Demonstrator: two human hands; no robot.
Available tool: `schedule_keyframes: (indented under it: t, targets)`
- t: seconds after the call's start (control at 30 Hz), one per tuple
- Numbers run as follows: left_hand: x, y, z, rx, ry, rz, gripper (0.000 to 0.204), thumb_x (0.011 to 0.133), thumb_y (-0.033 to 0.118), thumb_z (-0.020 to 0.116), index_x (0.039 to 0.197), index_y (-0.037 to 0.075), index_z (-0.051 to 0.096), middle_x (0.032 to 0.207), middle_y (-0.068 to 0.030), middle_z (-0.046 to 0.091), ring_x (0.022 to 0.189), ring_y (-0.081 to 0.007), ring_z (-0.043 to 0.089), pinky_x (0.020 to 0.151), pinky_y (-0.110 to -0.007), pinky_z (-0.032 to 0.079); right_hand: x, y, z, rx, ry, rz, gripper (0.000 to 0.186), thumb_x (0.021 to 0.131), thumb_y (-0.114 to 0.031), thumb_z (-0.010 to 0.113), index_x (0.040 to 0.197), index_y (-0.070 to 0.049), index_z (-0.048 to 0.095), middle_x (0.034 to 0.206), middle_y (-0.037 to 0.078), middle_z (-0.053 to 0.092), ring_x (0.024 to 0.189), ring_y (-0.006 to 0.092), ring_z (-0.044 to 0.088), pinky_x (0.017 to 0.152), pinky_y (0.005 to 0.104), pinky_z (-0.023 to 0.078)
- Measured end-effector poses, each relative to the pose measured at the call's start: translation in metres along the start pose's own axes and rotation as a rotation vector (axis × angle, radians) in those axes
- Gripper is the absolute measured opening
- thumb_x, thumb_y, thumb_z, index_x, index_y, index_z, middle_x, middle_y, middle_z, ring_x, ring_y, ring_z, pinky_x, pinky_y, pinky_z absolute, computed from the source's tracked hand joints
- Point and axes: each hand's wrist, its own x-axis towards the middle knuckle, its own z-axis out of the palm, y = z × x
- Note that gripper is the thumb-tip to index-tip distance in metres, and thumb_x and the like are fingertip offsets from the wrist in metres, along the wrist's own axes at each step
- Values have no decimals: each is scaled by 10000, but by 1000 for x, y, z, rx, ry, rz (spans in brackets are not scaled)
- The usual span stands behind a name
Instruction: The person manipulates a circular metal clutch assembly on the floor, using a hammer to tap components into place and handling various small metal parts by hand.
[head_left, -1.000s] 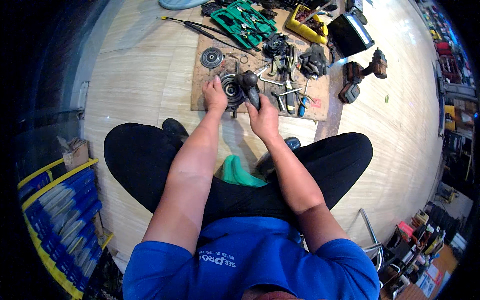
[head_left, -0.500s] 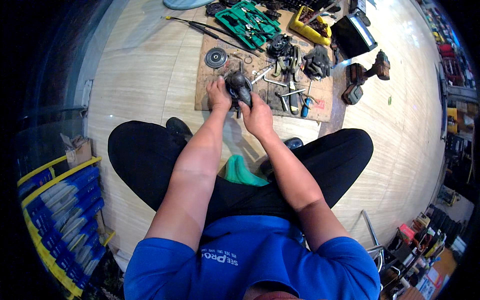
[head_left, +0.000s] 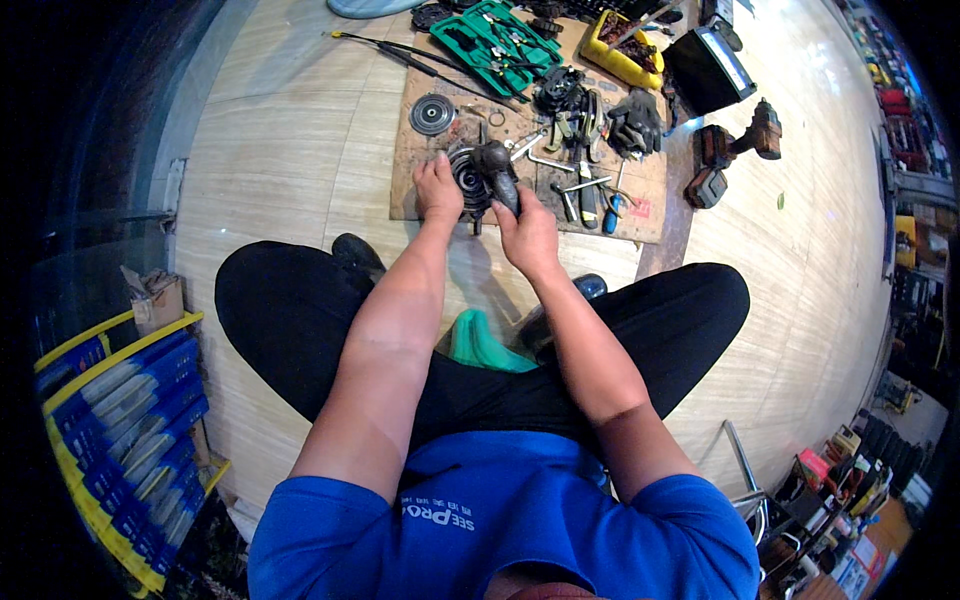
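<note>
A: Hands?
B: Right hand (head_left: pixel 530 232): fingers wrapped round the handle of a dark mallet (head_left: pixel 491 157), head over the right edge of the ringed pulley (head_left: pixel 467 178). Left hand (head_left: pixel 438 188): fingers part curled at the pulley's left rim; can't tell if they grip. Pulley's on stained cardboard (head_left: pixel 404 205).
A: Doing it well?
B: Looks like tapping. I'd brace the pulley flat, left fingertips off its top face, short square blows. A glancing hit could skid into that hand. Can't see whether the head touches.
A: Containers?
B: Beyond the pulley: open green tool case (head_left: pixel 497 88), black-handled tools (head_left: pixel 478 40) in it. Beyond and farther right of the pulley: yellow tub (head_left: pixel 612 65), dark reddish contents (head_left: pixel 635 50), too small to identify. Well left of the pulley, nearer the body: carton (head_left: pixel 160 308), inside not visible.
</note>
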Motion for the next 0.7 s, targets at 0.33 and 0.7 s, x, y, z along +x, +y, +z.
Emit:
schedule_keyframes:
  t: [0.33, 0.7]
  targets:
    - [3, 8, -4, -6, -144, -55, 573, 999, 458, 369, 1153, -36, 617, 1303, -282, 477, 1228, -399, 436, 1060, -443, 338, -14, 24, -17, -17, 32, 34, 352, 847, -249, 675, 1091, -7, 595, 886, 262, 653, 847, 455, 624, 726, 504, 494]
    - [8, 3, -2, -54, -152, -53, 543, 1000, 425, 385, 1116, -53, 615, 1270, -284, 486, 1194, -411, 446, 1040, -447, 345, -28, 26, -14, 0, 78, -16, 344, 843, -244, 681, 1078, -9, 593, 874, 258, 650, 812, 459, 623, 703, 509, 497]
